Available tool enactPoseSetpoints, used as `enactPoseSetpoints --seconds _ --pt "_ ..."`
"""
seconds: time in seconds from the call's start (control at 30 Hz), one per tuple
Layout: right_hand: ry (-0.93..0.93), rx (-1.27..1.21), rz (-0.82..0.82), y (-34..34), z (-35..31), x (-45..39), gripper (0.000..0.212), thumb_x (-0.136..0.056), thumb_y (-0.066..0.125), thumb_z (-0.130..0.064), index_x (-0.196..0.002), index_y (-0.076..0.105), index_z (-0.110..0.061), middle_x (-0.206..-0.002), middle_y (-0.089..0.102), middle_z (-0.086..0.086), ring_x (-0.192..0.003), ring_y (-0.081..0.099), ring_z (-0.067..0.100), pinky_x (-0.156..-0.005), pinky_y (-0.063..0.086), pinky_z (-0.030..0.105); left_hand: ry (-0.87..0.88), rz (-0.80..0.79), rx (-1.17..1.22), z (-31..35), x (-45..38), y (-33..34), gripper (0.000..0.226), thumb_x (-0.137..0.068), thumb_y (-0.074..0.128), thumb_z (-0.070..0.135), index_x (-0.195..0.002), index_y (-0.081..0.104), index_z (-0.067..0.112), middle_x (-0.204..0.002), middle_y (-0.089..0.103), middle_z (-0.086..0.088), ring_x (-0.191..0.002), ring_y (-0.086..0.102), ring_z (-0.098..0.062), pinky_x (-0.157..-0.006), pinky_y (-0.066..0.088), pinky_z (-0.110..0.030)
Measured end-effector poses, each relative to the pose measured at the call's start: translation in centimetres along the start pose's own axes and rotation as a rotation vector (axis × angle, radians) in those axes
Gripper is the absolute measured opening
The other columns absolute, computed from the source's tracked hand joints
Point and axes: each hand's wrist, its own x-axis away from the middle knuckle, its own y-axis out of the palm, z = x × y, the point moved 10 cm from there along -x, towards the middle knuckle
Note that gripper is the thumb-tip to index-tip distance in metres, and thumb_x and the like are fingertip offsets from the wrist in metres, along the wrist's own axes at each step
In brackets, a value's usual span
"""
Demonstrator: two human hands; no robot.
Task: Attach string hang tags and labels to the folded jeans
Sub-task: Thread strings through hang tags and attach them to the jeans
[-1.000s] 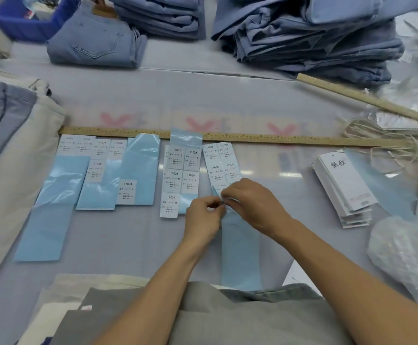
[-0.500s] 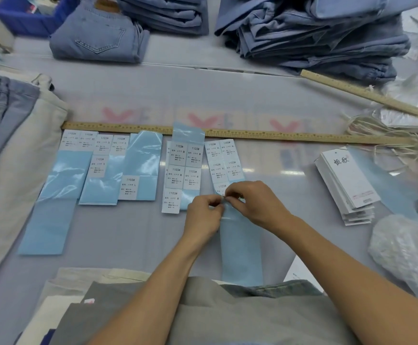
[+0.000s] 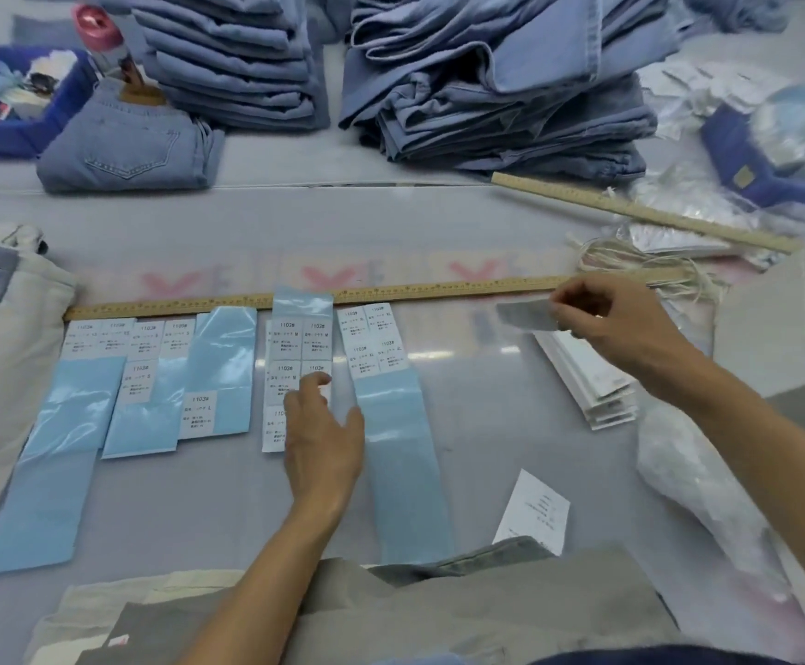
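Right hand (image 3: 616, 324) pinches a blurred label (image 3: 525, 315) (left hand (image 3: 326, 443), grip released, over sticker sheets (image 3: 297, 371)).

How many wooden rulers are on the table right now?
2. One long ruler lies across the table just above the label strips; a second ruler lies angled at the right, in front of the big jeans stack.

Label sheets (image 3: 208, 376) just in front of the long ruler (image 3: 390, 292); folded jeans (image 3: 510, 88) well behind it; hang tags (image 3: 587, 376) before its right end, string (image 3: 640, 261) across that end.
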Motion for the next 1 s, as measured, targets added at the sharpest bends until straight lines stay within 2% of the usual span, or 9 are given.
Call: enactPoseSetpoints --seconds 0.07,0.2,0.37,0.5,0.63,0.7,0.77,0.87,1.0 --pt "0.060 -0.116 0.093 -4.1 2.1 2.4 0.019 -0.089 0.070 -0.006 -0.082 0.072 -0.024 -0.075 0.072 -0.005 -0.071 0.066 0.011 -0.072 0.055 0.034 0.296 0.084 -0.060 5.7 0.9 -0.2 0.034 -0.094 0.066 0.020 -0.124 0.052 0.026 -0.117 0.052 0.001 -0.098 0.056 -0.018 -0.072 0.051 -0.037" --pt "0.178 -0.283 0.256 -9.5 7.0 7.9 0.028 -0.091 0.071 -0.006 -0.078 0.075 -0.030 -0.073 0.073 -0.004 -0.070 0.069 0.011 -0.071 0.056 0.031 0.686 -0.295 -0.219 16.7 3.9 10.2 0.008 -0.098 0.061 0.026 -0.106 0.064 0.024 -0.101 0.062 0.004 -0.098 0.058 -0.019 -0.074 0.050 -0.036" --pt "0.247 -0.443 0.444 -13.5 11.1 12.7 0.022 -0.093 0.067 -0.005 -0.082 0.072 -0.024 -0.068 0.071 -0.003 -0.066 0.067 0.009 -0.062 0.054 0.020 1.000 -0.497 -0.548 24.5 8.0 23.6 0.037 -0.097 0.063 0.040 -0.124 0.062 0.015 -0.131 0.055 -0.005 -0.126 0.048 -0.026 -0.091 0.050 -0.041" --pt "0.254 -0.498 0.472 -14.1 12.5 14.2 0.012 -0.094 0.067 -0.005 -0.090 0.069 -0.016 -0.068 0.070 -0.003 -0.067 0.066 0.010 -0.063 0.053 0.021 1.056 -0.575 -0.711 25.8 7.9 28.3 0.044 -0.091 0.068 0.049 -0.115 0.061 0.012 -0.123 0.055 -0.007 -0.117 0.051 -0.028 -0.077 0.042 -0.036" --pt "0.248 -0.545 0.466 -13.9 12.8 14.4 0.010 -0.093 0.067 -0.005 -0.090 0.069 -0.015 -0.068 0.069 -0.003 -0.067 0.065 0.010 -0.063 0.054 0.019 1.038 -0.638 -0.736 26.2 7.3 28.4 0.039 -0.092 0.067 0.049 -0.110 0.065 0.015 -0.116 0.063 -0.003 -0.111 0.057 -0.025 -0.086 0.052 -0.040" --pt "0.250 -0.564 0.466 -13.7 13.0 14.5 0.011 -0.093 0.067 -0.006 -0.090 0.069 -0.015 -0.068 0.069 -0.003 -0.067 0.065 0.010 -0.064 0.055 0.020 1.088 -0.577 -0.751 27.0 7.5 27.7 0.039 -0.099 0.055 0.049 -0.097 0.067 0.012 -0.101 0.067 -0.004 -0.099 0.062 -0.028 -0.078 0.053 -0.037" --pt "0.256 -0.568 0.460 -13.5 13.1 14.6 0.010 -0.093 0.068 -0.006 -0.091 0.070 -0.015 -0.069 0.070 -0.003 -0.068 0.066 0.011 -0.066 0.056 0.021 1.180 -0.446 -0.791 28.0 7.9 26.9 0.037 -0.102 0.049 0.037 -0.080 0.062 0.010 -0.086 0.065 -0.006 -0.085 0.062 -0.030 -0.063 0.045 -0.031" --pt "0.264 -0.576 0.454 -13.2 13.2 14.7 0.009 -0.094 0.068 -0.007 -0.090 0.070 -0.016 -0.069 0.070 -0.003 -0.069 0.066 0.011 -0.067 0.057 0.022 1.266 -0.331 -0.854 28.5 8.5 25.9 0.021 -0.099 0.049 0.016 -0.086 0.065 0.011 -0.090 0.068 -0.007 -0.083 0.062 -0.031 -0.059 0.037 -0.032" --pt "0.265 -0.585 0.447 -13.0 13.2 14.7 0.009 -0.094 0.068 -0.007 -0.090 0.069 -0.015 -0.069 0.070 -0.004 -0.069 0.066 0.010 -0.067 0.057 0.022 1.152 -0.334 -0.799 28.4 7.4 24.8 0.020 -0.099 0.052 0.019 -0.095 0.070 0.013 -0.096 0.069 -0.007 -0.088 0.062 -0.031 -0.062 0.040 -0.033"
